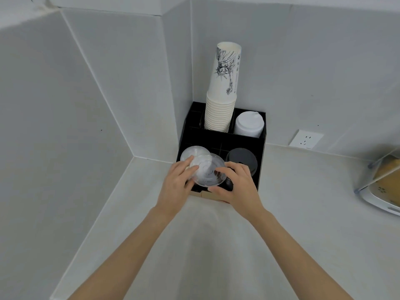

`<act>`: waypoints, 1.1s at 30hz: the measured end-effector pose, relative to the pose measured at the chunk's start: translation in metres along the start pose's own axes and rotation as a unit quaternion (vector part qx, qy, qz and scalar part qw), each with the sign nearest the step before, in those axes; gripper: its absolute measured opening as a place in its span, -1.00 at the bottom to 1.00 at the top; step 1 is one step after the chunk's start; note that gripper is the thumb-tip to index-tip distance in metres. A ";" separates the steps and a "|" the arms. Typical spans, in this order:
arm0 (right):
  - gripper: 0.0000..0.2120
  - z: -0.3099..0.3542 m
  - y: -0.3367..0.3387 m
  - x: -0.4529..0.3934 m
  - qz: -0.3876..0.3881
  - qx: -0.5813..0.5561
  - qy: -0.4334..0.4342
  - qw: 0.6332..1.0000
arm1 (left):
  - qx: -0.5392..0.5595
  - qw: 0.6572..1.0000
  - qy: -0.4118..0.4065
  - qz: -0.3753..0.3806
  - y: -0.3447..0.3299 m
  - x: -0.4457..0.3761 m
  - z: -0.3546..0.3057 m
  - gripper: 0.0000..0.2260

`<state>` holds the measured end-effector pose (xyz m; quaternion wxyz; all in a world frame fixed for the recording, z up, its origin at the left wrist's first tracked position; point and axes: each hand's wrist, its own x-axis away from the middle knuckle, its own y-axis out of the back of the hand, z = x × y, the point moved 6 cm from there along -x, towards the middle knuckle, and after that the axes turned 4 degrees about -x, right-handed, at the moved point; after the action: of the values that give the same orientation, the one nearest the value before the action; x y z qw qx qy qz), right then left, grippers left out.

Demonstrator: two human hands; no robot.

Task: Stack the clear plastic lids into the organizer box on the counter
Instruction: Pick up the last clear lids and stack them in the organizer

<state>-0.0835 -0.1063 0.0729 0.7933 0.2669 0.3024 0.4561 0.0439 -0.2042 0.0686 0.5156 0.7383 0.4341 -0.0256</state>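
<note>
A black organizer box (242, 144) stands in the counter's corner. A clear plastic lid (207, 171) hangs tilted over the box's front part, held between both hands. My left hand (175, 185) grips its left edge, fingers on top. My right hand (236, 185) holds its right and near edge, thumb below. Behind it, another clear lid (193, 151) lies in the front left compartment, partly covered by the held one.
A tall stack of white paper cups (221, 100) rises from the back compartment, beside white lids (249, 124). Black lids (242, 160) sit front right. A wall socket (306, 139) is on the right wall. A white tray with a clear cover (383, 185) sits at the far right.
</note>
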 end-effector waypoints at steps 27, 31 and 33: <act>-0.27 0.013 -0.010 -0.004 0.025 0.035 0.080 0.996 | 0.413 0.790 0.355 0.283 -0.009 0.009 0.031 -0.90; -0.33 0.012 -0.012 -0.006 0.018 0.040 0.082 0.996 | 0.434 0.777 0.362 0.278 -0.008 0.010 0.035 -0.84; -0.30 0.011 -0.015 -0.006 0.039 0.032 0.077 0.996 | 0.432 0.780 0.360 0.275 -0.007 0.010 0.037 -0.82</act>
<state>-0.0698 -0.1197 0.0711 0.7403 0.2677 0.3665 0.4960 0.0608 -0.2258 0.0414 -0.0663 0.9270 0.3100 0.2003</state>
